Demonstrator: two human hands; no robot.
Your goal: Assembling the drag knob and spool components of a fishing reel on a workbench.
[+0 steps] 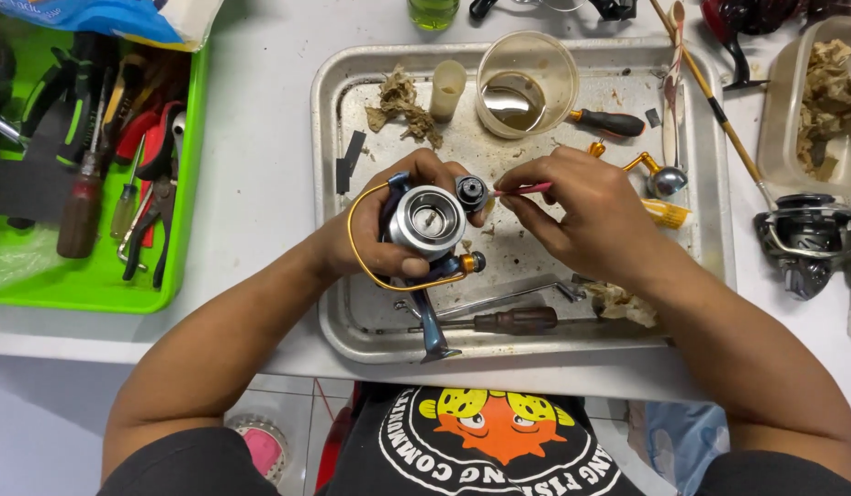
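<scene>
R fingers [536, 196] pinch pink pick [526, 190], tip at small black part [471, 192] on reel [427, 223]. L hand [370, 234] clenched round reel, held over tray [333, 303] centre. Screwdriver [517, 320] near tray front edge, cup [526, 84] at back. Judgement: keep reel steady, tip pressure light, work over tray to catch bits.

Metal tray [333, 312] on white table [260, 184]. In tray: clear cup [526, 83] of brownish liquid, black-handled screwdriver [609, 122], brown-handled screwdriver [514, 320], soiled wad [402, 103]. Left: green bin [182, 248] of hand tools. Right: second reel [806, 241], container [782, 119] of rags.
</scene>
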